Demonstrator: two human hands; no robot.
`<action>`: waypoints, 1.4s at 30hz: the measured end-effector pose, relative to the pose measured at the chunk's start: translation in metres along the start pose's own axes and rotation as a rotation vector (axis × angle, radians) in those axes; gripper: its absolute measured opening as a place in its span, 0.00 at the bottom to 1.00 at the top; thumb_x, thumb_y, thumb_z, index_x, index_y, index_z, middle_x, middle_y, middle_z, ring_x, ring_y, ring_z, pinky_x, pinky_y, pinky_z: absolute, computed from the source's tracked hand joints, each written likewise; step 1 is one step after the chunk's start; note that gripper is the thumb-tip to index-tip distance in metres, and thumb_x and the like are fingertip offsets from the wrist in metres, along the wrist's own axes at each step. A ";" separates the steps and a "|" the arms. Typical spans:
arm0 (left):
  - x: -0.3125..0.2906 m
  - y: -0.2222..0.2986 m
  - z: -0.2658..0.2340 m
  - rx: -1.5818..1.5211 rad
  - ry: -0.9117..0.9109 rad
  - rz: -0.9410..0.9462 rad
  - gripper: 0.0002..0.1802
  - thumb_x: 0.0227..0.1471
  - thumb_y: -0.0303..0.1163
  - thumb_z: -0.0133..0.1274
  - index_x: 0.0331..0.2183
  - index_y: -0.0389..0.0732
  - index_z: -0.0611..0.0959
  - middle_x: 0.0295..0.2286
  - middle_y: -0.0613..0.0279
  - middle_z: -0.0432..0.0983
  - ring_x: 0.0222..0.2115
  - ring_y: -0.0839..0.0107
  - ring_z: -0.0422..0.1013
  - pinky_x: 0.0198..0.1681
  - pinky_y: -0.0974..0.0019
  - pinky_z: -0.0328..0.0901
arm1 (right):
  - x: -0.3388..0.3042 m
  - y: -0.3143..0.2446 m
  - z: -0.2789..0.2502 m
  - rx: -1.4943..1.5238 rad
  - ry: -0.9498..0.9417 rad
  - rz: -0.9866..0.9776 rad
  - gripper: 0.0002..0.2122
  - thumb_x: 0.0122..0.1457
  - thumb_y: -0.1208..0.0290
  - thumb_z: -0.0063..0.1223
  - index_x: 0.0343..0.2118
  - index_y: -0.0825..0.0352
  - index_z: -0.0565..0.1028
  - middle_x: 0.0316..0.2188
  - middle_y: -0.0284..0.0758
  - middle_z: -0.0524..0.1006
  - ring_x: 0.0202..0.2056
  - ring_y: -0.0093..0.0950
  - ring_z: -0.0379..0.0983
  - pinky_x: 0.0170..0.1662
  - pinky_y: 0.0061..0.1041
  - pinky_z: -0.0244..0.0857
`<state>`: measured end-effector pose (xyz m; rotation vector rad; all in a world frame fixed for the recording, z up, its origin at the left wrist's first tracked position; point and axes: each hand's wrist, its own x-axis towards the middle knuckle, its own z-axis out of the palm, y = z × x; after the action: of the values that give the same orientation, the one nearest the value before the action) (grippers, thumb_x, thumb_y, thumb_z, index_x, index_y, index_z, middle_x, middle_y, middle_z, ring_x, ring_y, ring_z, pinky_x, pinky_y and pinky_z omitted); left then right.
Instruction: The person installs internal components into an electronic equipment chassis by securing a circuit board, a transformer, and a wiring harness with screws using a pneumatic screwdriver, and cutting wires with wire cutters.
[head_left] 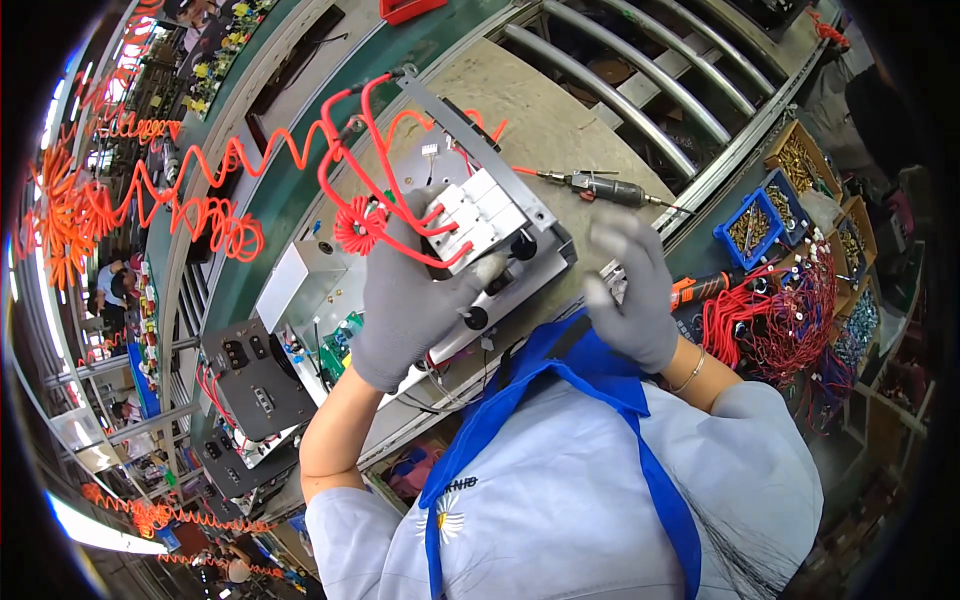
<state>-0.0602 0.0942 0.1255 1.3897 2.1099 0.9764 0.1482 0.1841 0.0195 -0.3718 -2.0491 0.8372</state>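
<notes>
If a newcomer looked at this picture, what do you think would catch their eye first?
Probably the bright orange coiled tubing strung across the left side. Next might come the thick red wires looping into the white block at the grey-gloved left hand, near the middle. A tangle of red and purple wires stands out toward the right.

grey-gloved hands (415, 300) (637, 295), white block (490, 205), red cables (368, 118), orange coiled hoses (65, 215), blue-edged pale shirt (570, 490)
</notes>
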 end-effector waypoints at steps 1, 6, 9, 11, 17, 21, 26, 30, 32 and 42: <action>0.003 0.005 0.006 0.063 0.000 -0.001 0.35 0.38 0.32 0.68 0.48 0.34 0.71 0.37 0.54 0.77 0.37 0.70 0.74 0.43 0.65 0.69 | 0.006 0.001 0.007 0.003 0.019 0.170 0.26 0.48 0.76 0.52 0.54 0.70 0.65 0.51 0.47 0.69 0.51 0.47 0.67 0.55 0.37 0.63; 0.003 -0.005 0.026 -0.005 0.013 0.072 0.33 0.40 0.31 0.67 0.48 0.33 0.70 0.39 0.54 0.74 0.39 0.70 0.72 0.43 0.65 0.69 | -0.008 0.023 0.048 0.235 -0.081 0.497 0.37 0.46 0.71 0.56 0.60 0.74 0.54 0.55 0.54 0.61 0.58 0.51 0.58 0.61 0.41 0.53; 0.004 -0.002 0.027 -0.064 -0.002 -0.087 0.35 0.39 0.29 0.67 0.49 0.32 0.70 0.39 0.53 0.74 0.40 0.70 0.73 0.43 0.65 0.70 | -0.011 0.028 0.050 0.224 -0.074 0.456 0.37 0.47 0.71 0.56 0.60 0.75 0.53 0.55 0.55 0.61 0.58 0.51 0.58 0.62 0.41 0.52; 0.006 0.008 0.035 0.064 0.000 -0.018 0.36 0.39 0.28 0.67 0.50 0.32 0.69 0.39 0.53 0.74 0.40 0.70 0.73 0.43 0.66 0.70 | -0.013 0.032 0.052 0.198 -0.055 0.373 0.36 0.47 0.71 0.55 0.60 0.75 0.53 0.54 0.55 0.61 0.57 0.51 0.57 0.62 0.42 0.50; 0.016 0.005 0.029 -0.170 -0.020 -0.186 0.40 0.40 0.28 0.66 0.54 0.34 0.65 0.43 0.58 0.71 0.44 0.67 0.70 0.48 0.64 0.68 | -0.014 0.033 0.051 0.221 -0.038 0.350 0.38 0.47 0.73 0.54 0.62 0.73 0.51 0.58 0.54 0.59 0.59 0.52 0.55 0.63 0.42 0.49; 0.002 0.006 0.047 -0.121 0.044 -0.269 0.43 0.39 0.34 0.67 0.55 0.35 0.64 0.46 0.54 0.69 0.47 0.67 0.68 0.48 0.62 0.68 | -0.019 0.031 0.051 0.251 -0.041 0.347 0.39 0.47 0.73 0.54 0.62 0.75 0.50 0.58 0.56 0.57 0.60 0.52 0.54 0.64 0.42 0.48; 0.001 -0.021 0.048 -0.086 0.097 -0.138 0.42 0.37 0.29 0.67 0.54 0.37 0.66 0.44 0.56 0.71 0.48 0.66 0.68 0.49 0.61 0.68 | -0.018 0.028 0.054 0.215 -0.027 0.311 0.40 0.46 0.72 0.55 0.61 0.76 0.48 0.58 0.56 0.56 0.60 0.53 0.52 0.64 0.42 0.47; 0.017 -0.017 0.044 -0.329 -0.038 -0.409 0.37 0.42 0.27 0.64 0.54 0.38 0.67 0.43 0.57 0.72 0.45 0.67 0.70 0.47 0.64 0.68 | -0.016 0.028 0.047 0.207 -0.062 0.308 0.41 0.45 0.71 0.56 0.61 0.75 0.48 0.58 0.55 0.56 0.59 0.52 0.54 0.63 0.43 0.48; 0.007 -0.018 0.063 0.029 0.033 -0.075 0.37 0.42 0.30 0.65 0.52 0.35 0.65 0.42 0.51 0.73 0.43 0.67 0.72 0.45 0.63 0.68 | -0.017 0.027 0.049 0.186 -0.067 0.307 0.42 0.44 0.71 0.57 0.61 0.76 0.48 0.57 0.55 0.56 0.59 0.52 0.54 0.63 0.43 0.48; 0.005 -0.015 0.073 0.270 0.167 -0.118 0.49 0.39 0.38 0.66 0.57 0.34 0.58 0.47 0.41 0.69 0.45 0.49 0.72 0.48 0.55 0.68 | -0.015 0.018 0.048 0.270 -0.174 0.480 0.39 0.45 0.70 0.59 0.59 0.74 0.52 0.46 0.51 0.66 0.47 0.46 0.66 0.53 0.39 0.61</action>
<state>-0.0211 0.1182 0.0662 1.3258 2.4936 0.8090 0.1164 0.1689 -0.0210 -0.6723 -1.9942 1.4632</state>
